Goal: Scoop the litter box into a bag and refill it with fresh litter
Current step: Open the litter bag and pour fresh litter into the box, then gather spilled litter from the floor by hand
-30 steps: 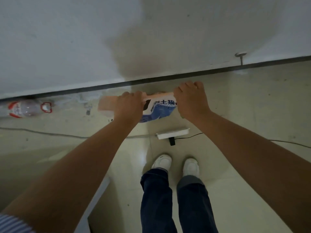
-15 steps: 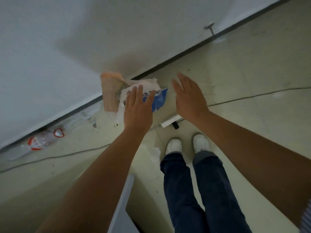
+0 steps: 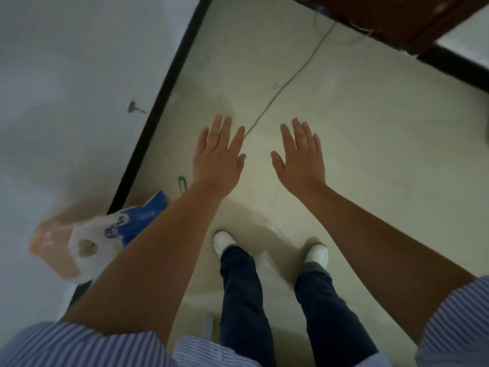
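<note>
Both hands are now leaving the litter bag (image 3: 111,234), which they were gripping a second ago. The left hand (image 3: 217,157) and right hand (image 3: 300,157) are hovering with fingers released, holding nothing. The bag is leaning against the wall (image 3: 66,88) at near left; refilling appears finished or paused.

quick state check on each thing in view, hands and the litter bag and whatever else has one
left hand: open, fingers straight, holding nothing
right hand: open, fingers straight, holding nothing
blue, white and orange litter bag: on the floor by the wall, not held, blurred
thin green cable: lying loose across the floor
</note>
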Demonstrator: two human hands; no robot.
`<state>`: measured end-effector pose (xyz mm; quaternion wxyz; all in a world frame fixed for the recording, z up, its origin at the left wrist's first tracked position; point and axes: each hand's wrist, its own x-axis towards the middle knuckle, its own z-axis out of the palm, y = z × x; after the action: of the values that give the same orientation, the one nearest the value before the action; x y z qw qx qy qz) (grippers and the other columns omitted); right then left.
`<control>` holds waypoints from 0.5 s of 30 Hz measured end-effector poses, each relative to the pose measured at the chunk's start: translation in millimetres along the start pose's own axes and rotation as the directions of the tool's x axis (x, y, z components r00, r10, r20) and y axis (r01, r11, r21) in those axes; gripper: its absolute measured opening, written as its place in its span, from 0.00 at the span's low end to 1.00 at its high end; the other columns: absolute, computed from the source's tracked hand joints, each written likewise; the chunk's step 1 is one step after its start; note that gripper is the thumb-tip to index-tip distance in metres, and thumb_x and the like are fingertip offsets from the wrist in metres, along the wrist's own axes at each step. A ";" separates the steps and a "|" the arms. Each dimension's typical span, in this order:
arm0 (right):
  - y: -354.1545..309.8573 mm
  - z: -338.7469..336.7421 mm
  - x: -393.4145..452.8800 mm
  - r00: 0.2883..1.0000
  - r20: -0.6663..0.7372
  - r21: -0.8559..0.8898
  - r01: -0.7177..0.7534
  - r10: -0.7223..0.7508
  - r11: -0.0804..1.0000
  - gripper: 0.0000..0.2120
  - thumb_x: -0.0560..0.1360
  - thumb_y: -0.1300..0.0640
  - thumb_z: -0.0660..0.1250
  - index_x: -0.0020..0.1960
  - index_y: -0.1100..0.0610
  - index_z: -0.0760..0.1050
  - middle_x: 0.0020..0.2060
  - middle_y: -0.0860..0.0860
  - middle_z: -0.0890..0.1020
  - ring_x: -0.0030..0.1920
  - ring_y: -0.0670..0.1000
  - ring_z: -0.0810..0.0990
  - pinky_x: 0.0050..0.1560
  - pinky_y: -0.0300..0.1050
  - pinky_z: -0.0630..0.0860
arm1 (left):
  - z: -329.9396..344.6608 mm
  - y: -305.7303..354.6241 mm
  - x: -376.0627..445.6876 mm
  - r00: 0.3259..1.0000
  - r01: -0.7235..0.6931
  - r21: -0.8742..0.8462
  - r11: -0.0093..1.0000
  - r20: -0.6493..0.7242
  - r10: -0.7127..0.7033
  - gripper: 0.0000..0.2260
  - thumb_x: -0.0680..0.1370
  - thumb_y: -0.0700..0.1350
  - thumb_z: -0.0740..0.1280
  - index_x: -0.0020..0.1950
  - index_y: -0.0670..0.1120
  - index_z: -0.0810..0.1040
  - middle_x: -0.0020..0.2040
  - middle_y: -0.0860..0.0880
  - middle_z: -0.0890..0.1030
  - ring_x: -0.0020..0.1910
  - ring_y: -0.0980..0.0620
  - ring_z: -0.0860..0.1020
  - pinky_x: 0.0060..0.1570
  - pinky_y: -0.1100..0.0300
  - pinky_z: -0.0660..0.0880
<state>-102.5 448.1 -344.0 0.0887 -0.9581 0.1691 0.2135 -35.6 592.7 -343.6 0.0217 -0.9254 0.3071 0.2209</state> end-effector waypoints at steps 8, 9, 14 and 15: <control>248.5 24.8 -103.0 0.917 0.016 0.167 -0.396 0.400 0.903 0.31 0.78 0.40 0.39 0.76 0.55 0.44 0.76 0.57 0.44 0.76 0.56 0.42 0.74 0.52 0.39 | 10.5 259.6 23.7 0.926 -0.374 0.188 0.908 0.125 0.356 0.26 0.82 0.54 0.47 0.77 0.48 0.43 0.77 0.44 0.39 0.76 0.45 0.37 0.74 0.50 0.38; 280.2 29.8 -122.6 0.900 0.008 0.204 -0.429 0.437 0.880 0.35 0.73 0.38 0.34 0.76 0.55 0.44 0.76 0.57 0.44 0.76 0.57 0.42 0.74 0.52 0.40 | 15.9 296.5 22.0 0.918 -0.393 0.205 0.896 0.141 0.371 0.26 0.82 0.54 0.47 0.77 0.49 0.43 0.77 0.44 0.40 0.76 0.46 0.37 0.74 0.50 0.38; 435.0 53.7 -237.2 0.794 0.086 0.318 -0.594 0.602 0.739 0.42 0.65 0.39 0.27 0.76 0.55 0.44 0.76 0.57 0.45 0.76 0.57 0.42 0.74 0.52 0.40 | 31.6 489.0 1.3 0.876 -0.475 0.223 0.851 0.205 0.436 0.25 0.82 0.54 0.47 0.77 0.50 0.44 0.78 0.45 0.42 0.77 0.47 0.39 0.74 0.50 0.39; 464.0 56.9 -259.4 0.767 0.098 0.330 -0.626 0.635 0.706 0.40 0.68 0.38 0.28 0.76 0.55 0.44 0.76 0.57 0.44 0.76 0.57 0.42 0.74 0.52 0.40 | 33.0 525.9 -3.6 0.864 -0.497 0.221 0.839 0.215 0.455 0.25 0.82 0.54 0.48 0.78 0.51 0.45 0.78 0.45 0.42 0.77 0.47 0.39 0.74 0.50 0.39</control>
<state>-512.9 106.0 -326.3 0.1741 -0.8142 0.5215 0.1868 -355.2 174.3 -321.6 0.1151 -0.7882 0.5521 0.2465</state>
